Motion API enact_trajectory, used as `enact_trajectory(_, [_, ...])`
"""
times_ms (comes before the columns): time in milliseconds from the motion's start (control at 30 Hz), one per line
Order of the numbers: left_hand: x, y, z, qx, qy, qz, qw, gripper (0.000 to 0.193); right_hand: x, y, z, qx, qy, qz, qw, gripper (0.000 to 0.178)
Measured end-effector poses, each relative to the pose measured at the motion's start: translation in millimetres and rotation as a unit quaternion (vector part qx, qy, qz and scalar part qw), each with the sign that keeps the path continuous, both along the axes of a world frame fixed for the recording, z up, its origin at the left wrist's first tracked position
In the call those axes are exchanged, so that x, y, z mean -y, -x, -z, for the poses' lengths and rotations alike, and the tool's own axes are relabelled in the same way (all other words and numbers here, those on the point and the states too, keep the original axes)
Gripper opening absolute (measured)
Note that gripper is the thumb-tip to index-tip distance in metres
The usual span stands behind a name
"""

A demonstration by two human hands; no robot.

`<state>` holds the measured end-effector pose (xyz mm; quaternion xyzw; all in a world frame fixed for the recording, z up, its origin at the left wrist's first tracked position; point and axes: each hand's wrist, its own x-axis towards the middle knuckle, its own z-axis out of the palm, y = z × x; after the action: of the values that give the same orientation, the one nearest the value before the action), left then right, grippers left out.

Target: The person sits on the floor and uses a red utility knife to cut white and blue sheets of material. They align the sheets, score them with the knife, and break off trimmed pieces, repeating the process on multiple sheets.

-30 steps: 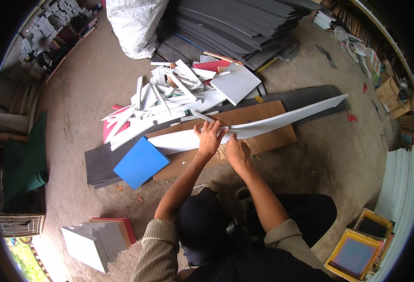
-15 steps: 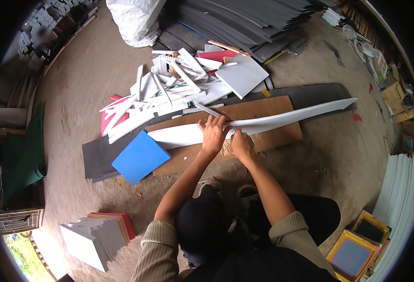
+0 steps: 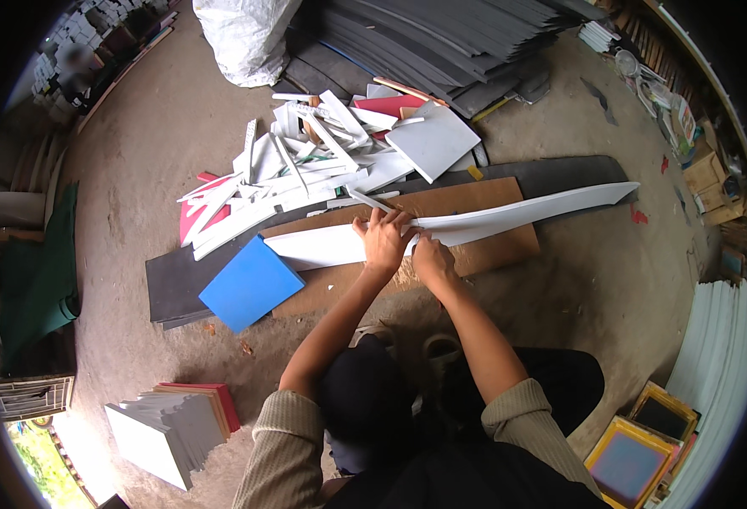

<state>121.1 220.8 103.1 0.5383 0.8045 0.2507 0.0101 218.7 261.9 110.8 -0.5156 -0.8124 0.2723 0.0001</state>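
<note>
On the concrete floor, the broad stack of dark sheets lay at the far side. The white sack stood just beside its left edge, the contents hidden. Nearer, white scraps lay heaped along the far edge of the brown board. The long white strip lay bowed across that board, its right end beyond the board's right edge. The blue slab covered the board's left end. At the floor's right side sat a cardboard box, whose contents could not be made out. The left hand pressed the strip, fingers spread; the right hand was curled at its near edge, and whether it gripped anything could not be told. A narrow pale stick slanted just beyond the left fingertips.
</note>
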Motion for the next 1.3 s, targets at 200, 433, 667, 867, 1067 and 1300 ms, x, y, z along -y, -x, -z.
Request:
enact_trajectory(200, [1, -1, 4, -0.031, -0.017, 0.008, 0.999, 0.023, 14, -12, -11, 0.033, 0.023, 0.012, 0.999, 0.024])
enact_trajectory(433, [-4, 4, 8, -0.023, -0.027, 0.026, 0.999, 0.023, 6, -4, 0, 0.02, 0.034, 0.005, 0.999, 0.022])
enact_trajectory(667, [4, -6, 9, -0.052, -0.029, 0.036, 0.998, 0.021, 12, -20, 83, 0.063, 0.056, 0.002, 0.996, 0.024])
enact_trajectory(867, [4, 1, 4, -0.03, -0.004, 0.03, 0.999, 0.025, 36, -27, 101, 0.027, 0.015, 0.007, 1.0, 0.022])
enact_trajectory(1067, [-15, 18, 11, -0.024, 0.0, 0.029, 0.999, 0.03, 15, -41, 117, 0.037, -0.037, -0.044, 0.998, 0.026])
enact_trajectory(1300, [-40, 54, -35, 0.047, -0.023, 0.025, 0.998, 0.027, -97, -41, 36, 0.161, 0.186, -0.167, 0.955, 0.026])
